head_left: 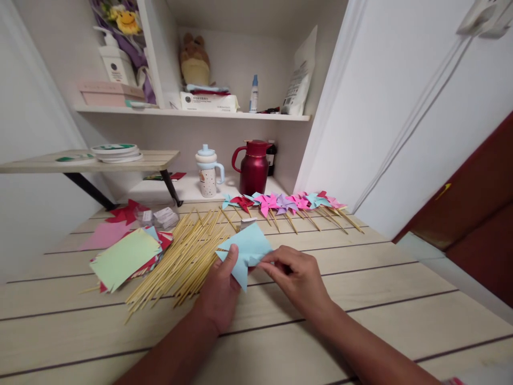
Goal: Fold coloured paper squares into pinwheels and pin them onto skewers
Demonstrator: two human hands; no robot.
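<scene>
A light blue paper square with cut corners is held above the wooden table, between both hands. My left hand grips its lower left part with thumb and fingers closed on it. My right hand pinches a flap near the paper's centre right. A pile of thin bamboo sticks lies just left of my left hand. A row of finished paper pinwheels in red, pink, purple and blue lies beyond the hands.
A stack of coloured paper squares lies at the left, with a red cut shape behind it. A spouted cup and a red jug stand at the back. Shelves above hold boxes and bottles. A small side table overhangs the left.
</scene>
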